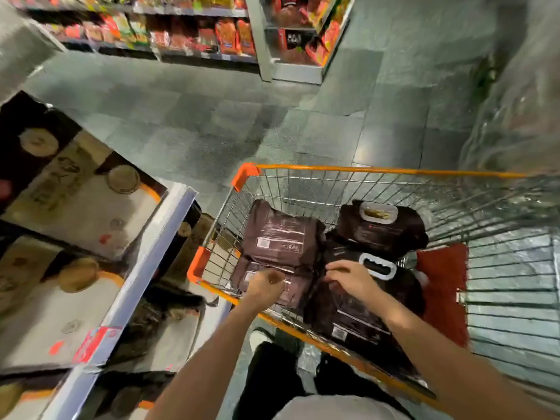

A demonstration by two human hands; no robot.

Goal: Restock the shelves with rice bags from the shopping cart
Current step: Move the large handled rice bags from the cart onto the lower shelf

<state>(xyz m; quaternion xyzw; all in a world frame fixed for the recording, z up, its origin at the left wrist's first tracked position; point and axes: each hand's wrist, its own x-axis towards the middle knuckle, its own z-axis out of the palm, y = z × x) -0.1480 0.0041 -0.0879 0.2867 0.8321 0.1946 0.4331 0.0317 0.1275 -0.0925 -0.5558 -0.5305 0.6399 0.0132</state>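
closest to the camera, a white shirt (333, 407) and dark trousers (272, 374) are showing at the bottom edge, with both bare forearms reaching forward into the cart (378, 170). the cart is standing just right of the left shelf (145, 274), its orange rim running across in front of the legs.

the nearest bag (357, 325), dark with pale print, is lying along the cart's near side. the right hand (351, 278) is resting at its top edge, fingers bent and curling over that edge, just beside the bag's white handle (378, 266). the left hand (268, 284) is hanging knuckles-up over the lower brown bag (298, 294) at the cart's left side; its fingers are curled under and hidden, so i cannot tell whether they are holding the bag.

beyond the hands, an upper brown bag (280, 237) is lying flat touching the lower one, and a black bag (385, 234) is lying to its right. a red bag (444, 286) is standing against the dark ones on the right.

on the left shelf, stocked bags (78, 201) in white, black and gold are lying flat in rows.

farther off, grey floor (197, 131) is stretching away to the far shelves (197, 34), which are carrying blurred red and orange packets.
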